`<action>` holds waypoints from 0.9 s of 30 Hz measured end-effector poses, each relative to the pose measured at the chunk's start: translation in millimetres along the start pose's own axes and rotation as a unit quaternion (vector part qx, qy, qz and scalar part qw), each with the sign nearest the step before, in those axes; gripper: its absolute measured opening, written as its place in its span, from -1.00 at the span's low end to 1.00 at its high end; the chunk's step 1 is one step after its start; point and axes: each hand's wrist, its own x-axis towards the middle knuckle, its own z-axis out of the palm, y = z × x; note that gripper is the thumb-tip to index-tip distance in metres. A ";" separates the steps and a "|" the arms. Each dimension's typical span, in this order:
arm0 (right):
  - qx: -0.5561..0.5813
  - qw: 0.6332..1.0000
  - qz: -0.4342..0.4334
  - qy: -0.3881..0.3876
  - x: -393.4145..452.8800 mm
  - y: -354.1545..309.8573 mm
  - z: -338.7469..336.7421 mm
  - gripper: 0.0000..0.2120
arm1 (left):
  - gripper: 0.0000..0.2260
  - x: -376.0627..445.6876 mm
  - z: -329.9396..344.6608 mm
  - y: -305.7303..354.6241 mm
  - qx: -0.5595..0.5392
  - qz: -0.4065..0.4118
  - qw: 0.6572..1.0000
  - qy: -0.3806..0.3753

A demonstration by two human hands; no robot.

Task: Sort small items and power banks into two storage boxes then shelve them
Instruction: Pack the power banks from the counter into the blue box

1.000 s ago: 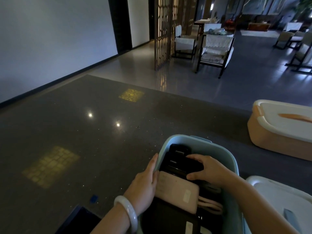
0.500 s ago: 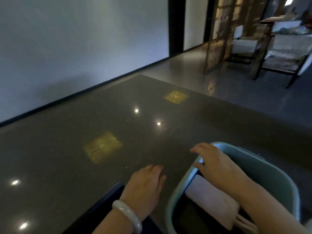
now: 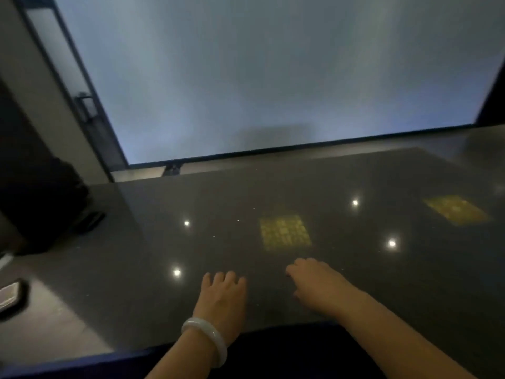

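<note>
While no box is in view, left hand [image 3: 222, 295] and right hand [image 3: 314, 283] held loosely curled, empty, over counter [image 3: 273, 187]. Sorting step judged paused; dark item [image 3: 11, 295] far left of left hand likely fetched next.

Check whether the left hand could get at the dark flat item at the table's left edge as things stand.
Probably yes: the left hand rests empty on the table, with only bare surface between it and the dark flat item.

Dark glossy table [image 3: 273, 192], small case [image 3: 11, 295]
</note>
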 end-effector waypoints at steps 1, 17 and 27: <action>-0.006 1.000 -0.016 -0.004 18.7 -17.4 -3.1 -0.70 | -0.72 0.2 3.2 -20.3 -0.005 -0.020 1.000 -0.004; 0.011 0.966 -0.241 -0.087 289.8 -313.4 -14.7 -0.60 | -0.73 -32.2 74.3 -320.6 -0.075 -0.325 0.942 -0.046; 0.015 0.932 -0.333 -0.142 393.1 -383.8 -9.9 -0.49 | -0.49 -23.8 122.0 -404.3 -0.135 -0.511 0.848 -0.031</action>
